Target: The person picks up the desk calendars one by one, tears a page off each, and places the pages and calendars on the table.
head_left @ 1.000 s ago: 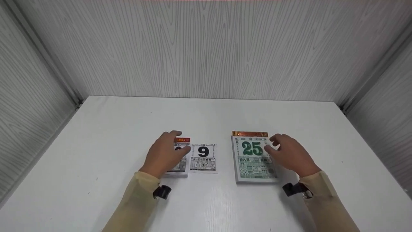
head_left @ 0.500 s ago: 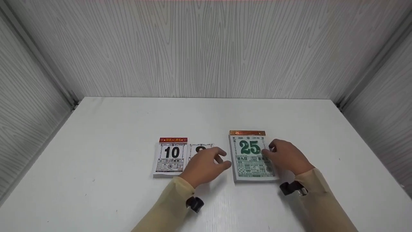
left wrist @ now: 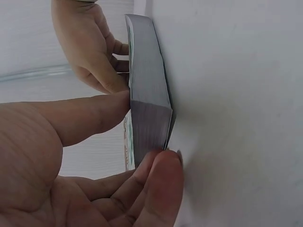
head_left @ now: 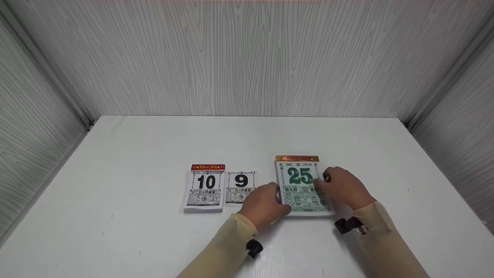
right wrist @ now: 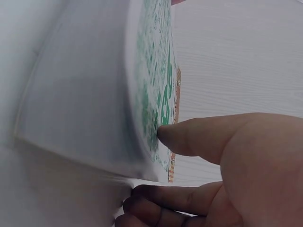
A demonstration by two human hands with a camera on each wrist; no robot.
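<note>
A large tear-off calendar pad (head_left: 300,185) with a green 25 and a gold top strip lies on the white table (head_left: 154,154). My left hand (head_left: 279,200) pinches the pad's near left corner. In the left wrist view its thumb (left wrist: 94,116) lies on the top page and its fingers (left wrist: 158,177) curl at the pad's (left wrist: 149,104) lower edge. My right hand (head_left: 324,181) grips the pad's right edge. In the right wrist view its thumb (right wrist: 199,135) presses the printed page (right wrist: 151,85) and its fingers (right wrist: 156,205) curl below the edge.
A smaller calendar pad (head_left: 204,188) showing a black 10 lies left of centre. A loose torn sheet (head_left: 241,186) with a 9 lies just to its right. Grey wood-grain walls (head_left: 247,58) close in the table on three sides.
My left hand has moved right, from the small pad across the loose 9 sheet to the large pad's near left corner. My right hand has stayed on the pad's right edge.
</note>
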